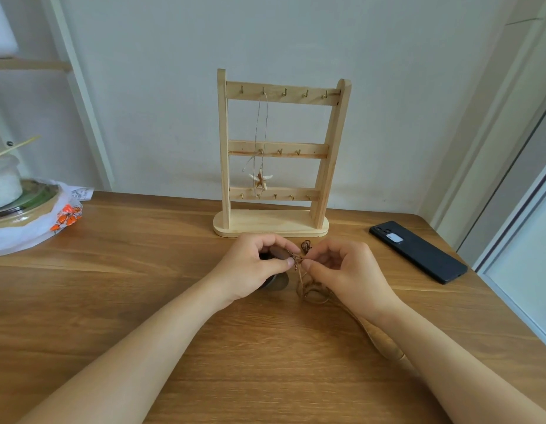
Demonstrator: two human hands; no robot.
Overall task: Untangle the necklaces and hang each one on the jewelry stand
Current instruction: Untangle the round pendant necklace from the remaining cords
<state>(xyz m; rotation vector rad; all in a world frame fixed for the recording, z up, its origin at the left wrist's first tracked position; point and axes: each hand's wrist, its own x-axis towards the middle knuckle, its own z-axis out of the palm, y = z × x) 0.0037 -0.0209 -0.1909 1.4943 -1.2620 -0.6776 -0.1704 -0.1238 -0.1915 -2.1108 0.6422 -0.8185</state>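
Before jewelry stand (270, 224), L hand (250, 270) & R hand (351, 270) pinch tangled brown cord (297, 260)

Your left grip (250, 264) hides most of the dark pendant (277, 253). The brown knot (297, 259) is too small to read. Your right forearm (418, 341) covers part of the tan cord (384, 338), and the view's left edge cuts the bagged container (21, 215).

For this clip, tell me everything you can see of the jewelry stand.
The jewelry stand looks like pale bare wood: an oval base, two uprights, and three crossbars with small brass-coloured hooks. It stands upright on the table, close to the wall. A thin starfish necklace hangs from the top bar's second hook from the left; no other necklace hangs on it.
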